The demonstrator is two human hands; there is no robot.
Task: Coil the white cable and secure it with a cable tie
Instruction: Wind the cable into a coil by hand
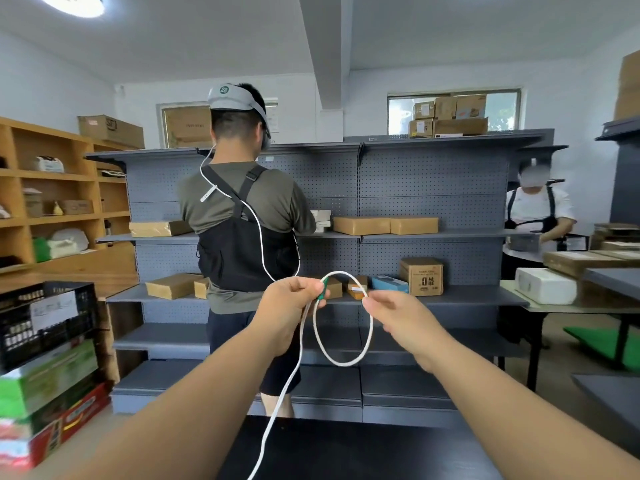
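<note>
Head view: left grip pinches the white cable at its green end fitting, anchoring one airborne loop. Right grip pinches the loop's far side, apparently to size it. Tail hangs toward the counter.

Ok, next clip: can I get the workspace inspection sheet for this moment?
Surface: black table; the cable's tail runs down across it.
Job's things: white cable formed into one loop, green piece at its end; cable tie: nothing seen.
Clutter: black crate, stacked cartons at left.
Hands: left hand grips the cable by the green piece; right hand fingers pinch the loop.
Cables: headset lead down another person's back.
Surroundings: grey shelving holding cardboard boxes; two other people.
</note>
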